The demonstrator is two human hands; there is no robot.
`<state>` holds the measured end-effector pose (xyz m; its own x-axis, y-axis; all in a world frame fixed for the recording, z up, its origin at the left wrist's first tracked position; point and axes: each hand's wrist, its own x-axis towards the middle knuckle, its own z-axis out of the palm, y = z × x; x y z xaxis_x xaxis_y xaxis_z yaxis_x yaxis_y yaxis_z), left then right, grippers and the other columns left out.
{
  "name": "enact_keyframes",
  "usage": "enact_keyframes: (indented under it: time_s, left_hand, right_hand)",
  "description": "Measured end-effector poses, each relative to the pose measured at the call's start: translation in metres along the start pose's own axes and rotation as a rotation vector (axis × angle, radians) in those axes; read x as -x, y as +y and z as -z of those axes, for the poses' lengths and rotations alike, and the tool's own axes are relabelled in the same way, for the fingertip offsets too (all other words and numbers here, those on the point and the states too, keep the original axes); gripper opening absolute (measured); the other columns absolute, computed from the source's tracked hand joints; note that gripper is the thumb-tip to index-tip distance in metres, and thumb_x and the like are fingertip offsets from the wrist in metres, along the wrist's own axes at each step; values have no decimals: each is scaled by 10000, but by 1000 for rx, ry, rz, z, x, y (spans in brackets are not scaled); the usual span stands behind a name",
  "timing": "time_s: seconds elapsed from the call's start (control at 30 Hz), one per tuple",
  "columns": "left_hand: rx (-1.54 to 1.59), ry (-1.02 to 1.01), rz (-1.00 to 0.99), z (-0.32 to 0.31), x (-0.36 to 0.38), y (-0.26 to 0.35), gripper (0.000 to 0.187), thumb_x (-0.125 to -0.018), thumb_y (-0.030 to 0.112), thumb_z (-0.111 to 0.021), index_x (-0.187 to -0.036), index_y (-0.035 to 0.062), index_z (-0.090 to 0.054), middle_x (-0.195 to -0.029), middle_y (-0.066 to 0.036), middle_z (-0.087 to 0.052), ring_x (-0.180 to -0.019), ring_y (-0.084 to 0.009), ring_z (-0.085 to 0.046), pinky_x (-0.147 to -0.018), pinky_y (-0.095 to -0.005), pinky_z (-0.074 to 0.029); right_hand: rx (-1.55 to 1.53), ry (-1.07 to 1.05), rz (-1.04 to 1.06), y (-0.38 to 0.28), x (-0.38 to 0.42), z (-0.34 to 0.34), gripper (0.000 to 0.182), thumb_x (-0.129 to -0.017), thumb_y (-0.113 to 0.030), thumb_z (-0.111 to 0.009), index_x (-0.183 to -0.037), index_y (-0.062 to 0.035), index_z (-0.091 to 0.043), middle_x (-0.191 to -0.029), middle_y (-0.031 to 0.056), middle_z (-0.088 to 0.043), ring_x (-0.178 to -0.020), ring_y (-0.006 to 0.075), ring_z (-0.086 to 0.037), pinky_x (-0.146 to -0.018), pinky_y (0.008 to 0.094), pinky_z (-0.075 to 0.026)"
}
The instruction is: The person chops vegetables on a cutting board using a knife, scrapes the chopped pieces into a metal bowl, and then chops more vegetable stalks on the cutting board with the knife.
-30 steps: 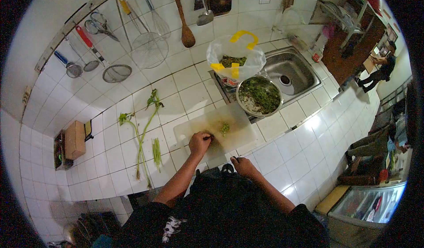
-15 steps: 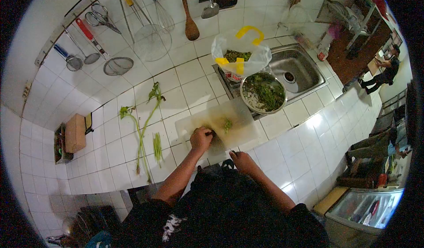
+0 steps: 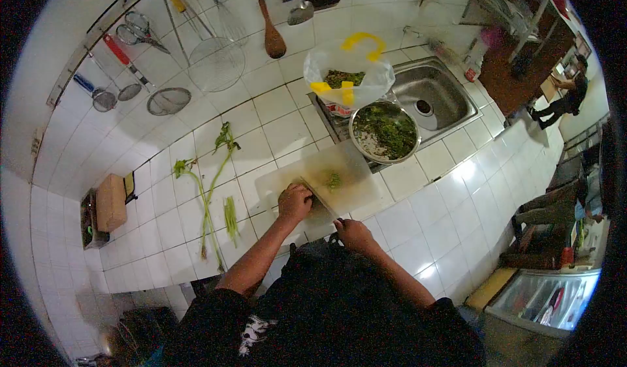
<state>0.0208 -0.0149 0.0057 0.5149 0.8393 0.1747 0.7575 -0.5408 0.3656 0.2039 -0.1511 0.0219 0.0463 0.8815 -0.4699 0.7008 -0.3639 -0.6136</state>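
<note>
My right hand [image 3: 356, 235] is wrapped around the handle of a kitchen knife [image 3: 320, 197], whose blade slants up and left across the translucent cutting board [image 3: 359, 169]. Beside the blade, my left hand [image 3: 296, 202] rests on the board with its fingers curled. Whatever lies under those fingers is hidden. A small heap of chopped green pieces [image 3: 334, 181] sits on the board, right of the blade. Left of the board lie a bunch of short cut green stems [image 3: 230, 220] and long leafy stalks [image 3: 210, 200].
A metal bowl of chopped greens [image 3: 385, 132] stands behind the board, against a plastic bag [image 3: 320, 66] with yellow handles. Right of them is a steel sink [image 3: 465, 109]. Strainers, a whisk and a wooden spoon [image 3: 274, 40] hang on the wall. Another person [image 3: 571, 93] stands far right.
The knife blade now shows clearly, lying aslant next to my left fingers. Both hands stay in nearly the same place on the board, while the whole view has shifted slightly.
</note>
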Motion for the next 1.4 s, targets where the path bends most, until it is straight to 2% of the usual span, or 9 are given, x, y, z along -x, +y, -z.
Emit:
enact_keyframes:
  time_s: [0.13, 0.2, 0.33, 0.57, 0.83, 1.0, 1.17, 1.23, 1.4]
  left_hand:
    - [48, -40, 6, 0, -4, -4, 180, -685, 174, -708, -857, 136, -746, -875, -37, -680, -924, -240, -611, -785, -383, -520]
    - [97, -20, 78, -2, 2, -3, 182, -688, 184, -717, -861, 139, -747, -870, -41, -683, -911, -239, -615, -781, -380, -520]
    - [105, 34, 173, -13, 2, -2, 189, -696, 212, -735, -872, 147, -751, -870, -50, -694, -877, -244, -627, -775, -373, -518]
    - [111, 113, 194, -12, -3, 3, 182, -692, 201, -725, -856, 126, -744, -873, -59, -695, -866, -270, -630, -761, -386, -521]
    - [44, 33, 259, -5, -4, 11, 172, -672, 157, -726, -840, 123, -739, -867, -68, -695, -883, -277, -625, -770, -395, -520]
    - [94, 82, 275, -14, -3, 6, 179, -656, 156, -741, -834, 130, -740, -870, -70, -693, -893, -275, -614, -763, -397, -521]
    - [45, 109, 350, -10, 3, 16, 200, -637, 168, -759, -835, 143, -744, -879, -43, -693, -892, -274, -602, -772, -384, -514]
    - [6, 149, 168, -6, 2, 10, 196, -649, 176, -753, -842, 143, -748, -882, -27, -694, -891, -276, -594, -775, -386, -511]
    - [72, 141, 226, -9, 7, 6, 184, -656, 179, -715, -832, 143, -754, -894, -19, -692, -890, -271, -586, -773, -394, -509]
  right_hand:
    - [-53, 53, 87, 0, -1, 7, 630, -998, -473, -336, -861, 54, -654, -878, 316, -636, -879, 486, -607, -807, 534, -467]
    - [-179, -109, -79, 14, 1, 11, 647, -987, -500, -360, -874, 63, -658, -879, 331, -630, -898, 492, -604, -811, 530, -464]
    - [-178, 37, 0, 19, 27, 21, 652, -983, -511, -370, -891, 72, -647, -878, 322, -638, -902, 503, -595, -803, 533, -459]
    - [-208, -110, -93, -8, 36, 36, 647, -982, -511, -372, -946, 76, -642, -891, 321, -641, -896, 499, -602, -795, 531, -459]
    - [-65, 17, 50, -5, 0, 17, 666, -987, -495, -350, -851, 84, -651, -877, 333, -630, -883, 507, -598, -812, 542, -457]
    - [12, -24, 12, 31, -2, -10, 600, -992, -455, -349, -957, 58, -658, -943, 319, -636, -944, 484, -605, -873, 540, -455]
    - [12, 9, 21, 4, 6, 14, 608, -993, -443, -356, -902, 82, -650, -907, 334, -630, -927, 494, -599, -856, 535, -462]
    - [-16, 107, 58, 5, -5, 11, 620, -992, -448, -359, -890, 92, -645, -892, 342, -624, -925, 504, -593, -859, 539, -458]
    - [-154, -14, 54, 7, 16, 26, 631, -987, -488, -370, -877, 81, -619, -866, 334, -624, -895, 508, -591, -802, 538, -451]
